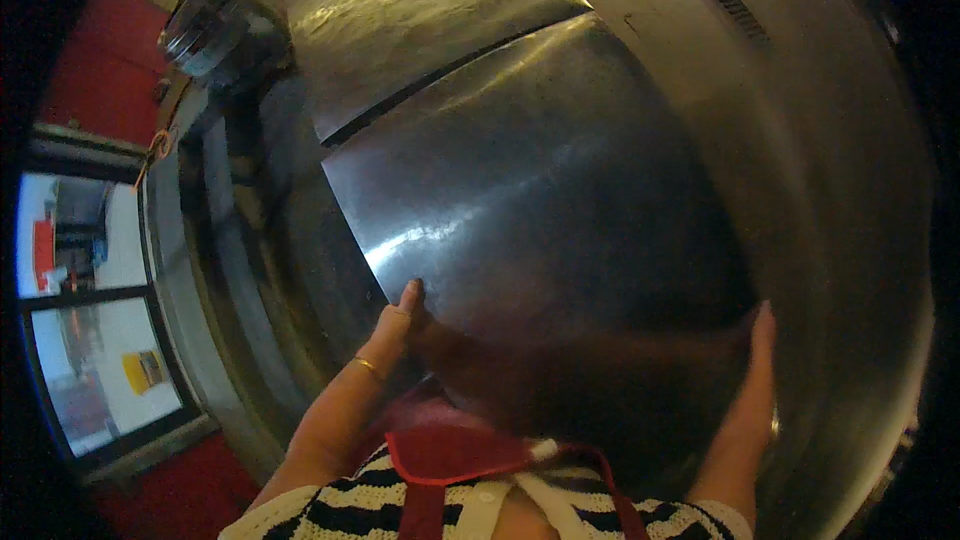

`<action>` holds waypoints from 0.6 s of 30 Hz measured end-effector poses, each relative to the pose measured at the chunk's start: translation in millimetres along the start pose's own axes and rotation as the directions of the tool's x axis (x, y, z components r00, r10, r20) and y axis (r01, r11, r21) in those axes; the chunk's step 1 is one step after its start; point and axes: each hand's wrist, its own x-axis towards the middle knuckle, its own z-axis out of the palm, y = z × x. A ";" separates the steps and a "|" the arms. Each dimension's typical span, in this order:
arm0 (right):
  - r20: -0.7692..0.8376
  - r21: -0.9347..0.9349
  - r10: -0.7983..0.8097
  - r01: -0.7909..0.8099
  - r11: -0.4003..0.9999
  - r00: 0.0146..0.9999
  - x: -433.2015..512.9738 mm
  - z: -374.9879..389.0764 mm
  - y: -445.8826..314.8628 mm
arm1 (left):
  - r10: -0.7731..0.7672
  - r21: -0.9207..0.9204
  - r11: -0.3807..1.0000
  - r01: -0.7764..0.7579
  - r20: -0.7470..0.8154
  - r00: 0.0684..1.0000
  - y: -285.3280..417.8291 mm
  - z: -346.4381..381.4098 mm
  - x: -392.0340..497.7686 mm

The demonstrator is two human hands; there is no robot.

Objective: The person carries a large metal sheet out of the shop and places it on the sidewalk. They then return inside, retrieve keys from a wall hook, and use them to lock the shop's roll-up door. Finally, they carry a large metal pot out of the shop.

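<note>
A large shiny metal sheet point(555, 195) lies or is held in front of my body, its left edge lit by a bright reflection. My left hand point(403, 315) grips its lower left edge, thumb on top and fingers hidden beneath. At the opposite edge, my right hand point(760, 330) is on the sheet, seen side-on, with most of its fingers hidden. Beyond a dark narrow gap lies a second metal sheet point(427, 22), its surface dented and reflecting yellow light. Whether the near sheet rests on something cannot be told.
Metal counter surface point(817, 187) runs along the right, with slotted vents point(731, 7) at its far end. A glass or clear plastic container point(217, 30) stands at the upper left. Windows point(112, 367) and red wall panels point(105, 67) are at the left.
</note>
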 end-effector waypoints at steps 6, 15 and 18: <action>-0.486 0.049 -0.277 0.342 0.938 0.829 -168.6 16.4 71.0 | 0.260 -0.327 0.933 -0.152 0.319 0.911 -11.4 8.5 -29.1; 0.021 0.719 0.867 -0.610 0.332 0.498 -581.5 43.6 239.8 | 0.251 -0.223 0.963 -0.155 0.515 0.820 -46.6 -43.1 -71.8; 0.250 0.928 0.611 -0.367 0.071 0.751 -595.3 69.1 235.4 | 0.270 -0.170 0.962 -0.212 0.497 0.825 -52.8 -53.2 -79.1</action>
